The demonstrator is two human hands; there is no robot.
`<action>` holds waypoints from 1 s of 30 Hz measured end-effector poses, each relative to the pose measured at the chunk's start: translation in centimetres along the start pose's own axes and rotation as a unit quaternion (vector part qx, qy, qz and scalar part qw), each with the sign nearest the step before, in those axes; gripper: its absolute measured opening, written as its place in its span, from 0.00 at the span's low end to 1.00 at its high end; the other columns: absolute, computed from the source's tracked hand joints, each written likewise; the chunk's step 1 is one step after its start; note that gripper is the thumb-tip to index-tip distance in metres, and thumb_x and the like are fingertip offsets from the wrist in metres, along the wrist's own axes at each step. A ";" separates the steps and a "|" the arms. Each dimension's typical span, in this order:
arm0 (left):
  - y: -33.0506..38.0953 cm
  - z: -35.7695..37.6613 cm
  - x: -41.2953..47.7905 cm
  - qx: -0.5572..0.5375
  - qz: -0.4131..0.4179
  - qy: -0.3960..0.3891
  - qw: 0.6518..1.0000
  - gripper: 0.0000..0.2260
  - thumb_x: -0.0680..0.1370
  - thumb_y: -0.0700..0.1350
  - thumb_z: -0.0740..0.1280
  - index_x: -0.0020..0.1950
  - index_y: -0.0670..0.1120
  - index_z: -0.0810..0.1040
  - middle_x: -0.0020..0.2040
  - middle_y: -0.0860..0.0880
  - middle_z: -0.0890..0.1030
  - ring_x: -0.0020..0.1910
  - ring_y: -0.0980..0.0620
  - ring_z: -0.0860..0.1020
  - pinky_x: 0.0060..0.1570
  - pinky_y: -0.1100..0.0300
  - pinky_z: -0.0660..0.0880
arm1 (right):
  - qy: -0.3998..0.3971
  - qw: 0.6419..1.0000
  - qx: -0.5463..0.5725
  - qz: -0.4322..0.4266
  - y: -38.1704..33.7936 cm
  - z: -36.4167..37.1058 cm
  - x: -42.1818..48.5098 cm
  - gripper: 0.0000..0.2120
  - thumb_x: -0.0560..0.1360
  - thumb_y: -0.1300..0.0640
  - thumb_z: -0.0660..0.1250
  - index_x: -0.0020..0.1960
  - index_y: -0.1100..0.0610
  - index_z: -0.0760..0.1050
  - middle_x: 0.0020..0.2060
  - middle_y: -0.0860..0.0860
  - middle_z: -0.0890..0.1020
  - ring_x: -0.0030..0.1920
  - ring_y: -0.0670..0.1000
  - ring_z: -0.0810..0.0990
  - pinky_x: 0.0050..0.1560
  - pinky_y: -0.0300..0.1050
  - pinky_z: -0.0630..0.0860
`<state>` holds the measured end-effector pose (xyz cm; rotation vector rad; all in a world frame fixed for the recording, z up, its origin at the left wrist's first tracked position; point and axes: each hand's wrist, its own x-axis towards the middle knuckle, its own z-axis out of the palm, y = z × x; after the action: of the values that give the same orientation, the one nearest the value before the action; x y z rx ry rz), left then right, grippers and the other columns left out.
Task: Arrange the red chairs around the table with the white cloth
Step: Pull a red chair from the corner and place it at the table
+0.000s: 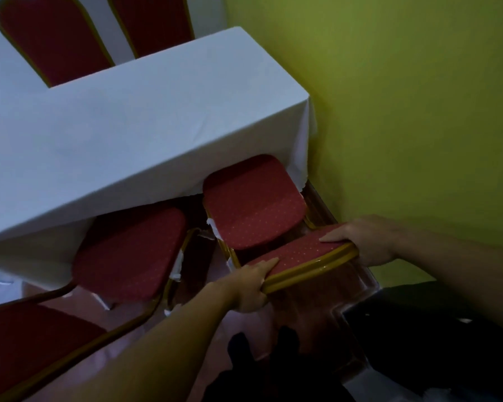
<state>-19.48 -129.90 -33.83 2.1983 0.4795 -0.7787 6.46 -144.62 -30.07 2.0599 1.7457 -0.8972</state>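
Both-handed grip: left hand [251, 287] wraps the near-left end of the chair's [256, 211] gold-framed backrest top, fingers over the red padding, thumb under the rail. Right hand [366, 239] closes on the far-right end of the same rail, fingers flat on the fabric. Backrest top runs lower-left to upper-right between the hands; seat points away from the person, its front edge tucked under the white cloth [122, 134] at the table's right corner. Second chair [128, 253] sits just left, seat also partly under the cloth, dimmer. Two more chair backs [55, 39] show beyond the far side of the table. Yellow-green wall [404, 97] runs close on the right; floor [204, 323] looks pale pinkish, room dark.
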 end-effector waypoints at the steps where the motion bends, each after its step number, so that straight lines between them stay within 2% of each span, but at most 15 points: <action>1: 0.0 0.1 -0.2 0.004 0.000 0.004 1.000 0.37 0.78 0.42 0.64 0.82 0.50 0.48 0.78 0.45 0.61 0.74 0.44 0.63 0.71 0.53 0.61 | -0.007 1.000 -0.007 0.005 0.1 0.4 0.1 0.36 0.69 0.52 0.67 0.74 0.33 0.63 0.61 0.41 0.81 0.55 0.48 0.81 0.53 0.49 0.80; 7: 0.1 0.0 -0.1 0.034 -0.023 -0.013 0.999 0.37 0.78 0.40 0.62 0.82 0.52 0.46 0.78 0.45 0.61 0.75 0.41 0.61 0.72 0.48 0.61 | -0.003 0.999 -0.009 -0.033 1.5 1.6 0.9 0.33 0.73 0.51 0.66 0.76 0.35 0.62 0.65 0.40 0.80 0.57 0.45 0.81 0.57 0.46 0.78; 10: 0.5 0.0 -0.3 0.029 -0.037 -0.011 0.999 0.36 0.78 0.39 0.62 0.82 0.52 0.47 0.77 0.45 0.63 0.74 0.41 0.63 0.71 0.48 0.61 | 0.006 0.998 -0.018 -0.053 2.5 2.0 1.4 0.35 0.73 0.49 0.65 0.75 0.31 0.57 0.65 0.40 0.80 0.57 0.44 0.82 0.56 0.46 0.79; 13: 1.2 -0.2 -0.3 0.023 -0.045 0.002 0.999 0.36 0.78 0.39 0.62 0.82 0.51 0.48 0.77 0.44 0.64 0.74 0.41 0.64 0.71 0.47 0.62 | -0.004 0.998 -0.014 -0.059 3.2 1.4 1.7 0.32 0.73 0.48 0.63 0.75 0.31 0.59 0.67 0.41 0.79 0.59 0.45 0.81 0.57 0.46 0.78; 18: 1.5 -1.2 0.7 0.012 -0.062 0.007 0.998 0.37 0.78 0.39 0.63 0.82 0.51 0.47 0.76 0.43 0.64 0.73 0.41 0.65 0.71 0.48 0.64 | -0.001 0.998 -0.015 -0.059 4.0 -0.4 2.7 0.34 0.72 0.52 0.64 0.75 0.31 0.62 0.68 0.41 0.78 0.60 0.46 0.81 0.57 0.46 0.78; 21: 1.2 -1.7 1.1 0.006 -0.072 -0.013 0.997 0.39 0.77 0.38 0.63 0.82 0.53 0.45 0.77 0.44 0.61 0.74 0.41 0.63 0.71 0.48 0.63 | 0.001 0.997 -0.029 -0.072 3.8 -0.7 3.0 0.35 0.71 0.54 0.64 0.75 0.34 0.62 0.69 0.41 0.77 0.62 0.45 0.80 0.59 0.44 0.77; 24: 1.1 -1.9 1.4 0.011 -0.068 -0.025 0.997 0.40 0.77 0.39 0.63 0.82 0.53 0.44 0.79 0.45 0.57 0.75 0.42 0.60 0.73 0.46 0.61 | 0.007 0.996 -0.035 -0.077 3.7 -0.5 2.8 0.34 0.73 0.53 0.66 0.76 0.35 0.62 0.71 0.40 0.74 0.66 0.45 0.77 0.64 0.45 0.74; 30: 0.4 -1.9 1.9 0.019 -0.058 -0.039 0.997 0.41 0.76 0.39 0.64 0.82 0.52 0.42 0.81 0.45 0.53 0.77 0.42 0.57 0.74 0.46 0.59 | -0.002 0.996 -0.033 -0.083 3.7 -0.8 2.9 0.34 0.73 0.51 0.66 0.77 0.36 0.61 0.73 0.40 0.71 0.70 0.45 0.73 0.67 0.45 0.72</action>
<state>-17.07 -128.59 -33.88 2.1811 0.5601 -0.9391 10.43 -142.74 -31.89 1.8921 1.9402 -0.8768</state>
